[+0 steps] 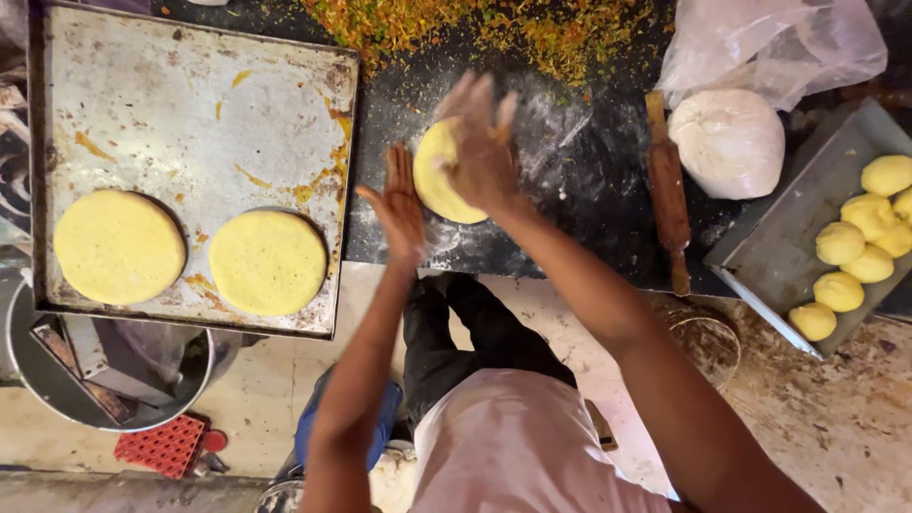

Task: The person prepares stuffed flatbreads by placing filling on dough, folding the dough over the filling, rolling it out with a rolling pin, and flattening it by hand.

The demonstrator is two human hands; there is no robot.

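Observation:
A round yellow dough disc (435, 171) lies on the dark floured counter (579, 190). My right hand (483, 144) rests flat on its right half, fingers spread and slightly blurred. My left hand (399, 204) stands open on edge just left of the disc, palm turned toward it, holding nothing. Two flattened yellow discs (119, 246) (268, 261) sit side by side on a large worn metal tray (190, 104) to the left.
A wooden rolling pin (667, 190) lies right of my hands. Beside it sit a white dough lump (728, 142) and a plastic bag (769, 43). A grey tray (779, 256) holds several yellow dough balls (841, 242). Chopped filling (475, 24) is strewn at the back.

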